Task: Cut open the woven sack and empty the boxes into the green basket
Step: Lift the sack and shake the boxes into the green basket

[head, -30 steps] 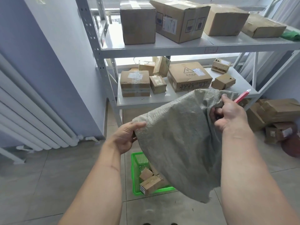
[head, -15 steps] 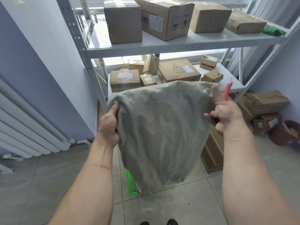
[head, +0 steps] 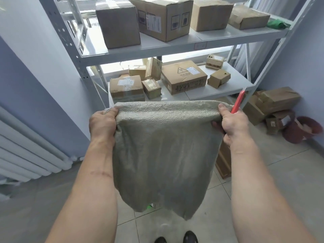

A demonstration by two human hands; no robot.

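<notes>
1. Woven sack [head: 163,155], grey-green and limp, hangs stretched between both hands in front of the person, its top edge pulled out level and its ragged lower edge dangling above the tiled floor [head: 289,172].
2. Left hand [head: 102,124] grips the sack's top left corner, fingers curled round the bunched cloth with the thumb on the near side.
3. Right hand [head: 232,122] grips the top right corner the same way, thumb laid over the edge; in that same hand a red utility knife [head: 237,102] sticks up and away past the sack.
4. Green basket [head: 149,206] shows only as a small bright sliver under the sack's lower edge; the sack hides the rest, so its contents cannot be told.
5. Two dark shoes [head: 175,238] stand on the floor below the sack.
6. Behind the sack stands a white metal shelf rack [head: 175,48] with cardboard boxes [head: 183,77] on both shelves.
7. More battered cartons [head: 278,100] lie heaped on the floor at the right, beside a dark red basin [head: 301,130].
8. A white radiator [head: 26,151] runs along the left wall.
</notes>
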